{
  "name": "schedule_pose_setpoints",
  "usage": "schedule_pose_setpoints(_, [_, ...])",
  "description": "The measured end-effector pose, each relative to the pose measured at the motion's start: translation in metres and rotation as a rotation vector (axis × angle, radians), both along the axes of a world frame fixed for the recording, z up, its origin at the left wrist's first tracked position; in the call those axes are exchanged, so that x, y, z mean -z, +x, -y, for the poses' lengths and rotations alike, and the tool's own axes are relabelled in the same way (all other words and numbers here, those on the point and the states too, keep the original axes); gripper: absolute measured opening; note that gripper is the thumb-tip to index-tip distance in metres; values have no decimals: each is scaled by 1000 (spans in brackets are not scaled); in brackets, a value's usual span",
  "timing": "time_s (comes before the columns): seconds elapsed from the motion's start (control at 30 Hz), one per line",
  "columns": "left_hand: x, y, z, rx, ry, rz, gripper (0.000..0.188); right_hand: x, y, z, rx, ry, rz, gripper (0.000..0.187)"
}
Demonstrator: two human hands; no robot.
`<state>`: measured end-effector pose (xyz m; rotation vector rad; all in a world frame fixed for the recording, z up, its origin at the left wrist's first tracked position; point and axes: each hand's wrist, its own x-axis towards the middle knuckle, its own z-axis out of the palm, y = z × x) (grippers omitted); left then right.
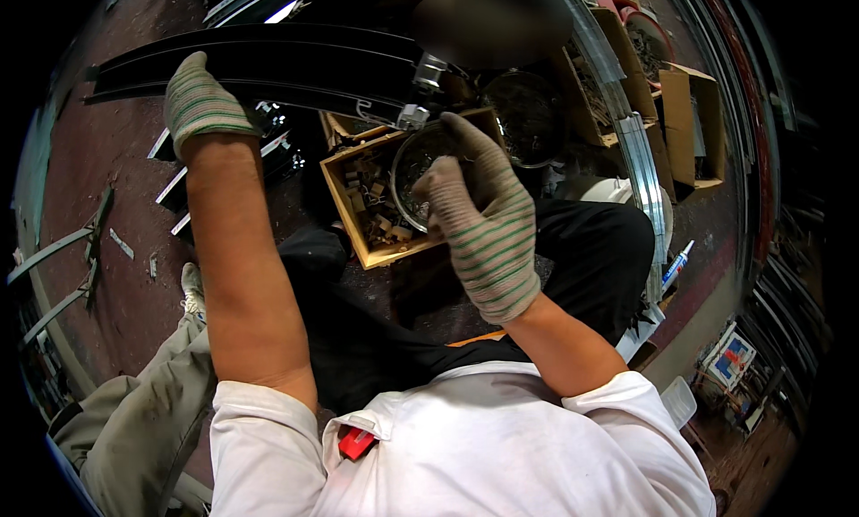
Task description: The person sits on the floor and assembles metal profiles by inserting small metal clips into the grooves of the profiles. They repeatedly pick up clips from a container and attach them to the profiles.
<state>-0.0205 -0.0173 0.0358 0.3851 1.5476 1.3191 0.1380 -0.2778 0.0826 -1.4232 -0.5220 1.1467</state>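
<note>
Two cream knit gloves with green stripes [497, 265] cover my hands. My left hand [208, 107] lies against the long black metal profile [295, 59]; I cannot tell how its fingers close. On my right hand [483, 208], thumb and forefinger are spread, the forefinger's tip just beside the shiny silver fitting [414, 115] at the profile's right end, near the far edge of the yellowish wooden box [365, 258]. To my right, a blue-and-white tube [677, 267] bears print too small to read.
</note>
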Motion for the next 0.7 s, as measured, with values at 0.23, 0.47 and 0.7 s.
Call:
schedule_pose_setpoints(0.23, [7,-6,6,192,74,124,65,25,27,2,-113,69,199,43])
schedule_pose_setpoints(0.47, [-3,-9,5,28,-7,-74,40,81,230,1,103,-292,1423,33])
schedule_pose_setpoints(0.7, [-4,5,2,62,-105,-84,44,110,346,23,-93,-950,1876,53])
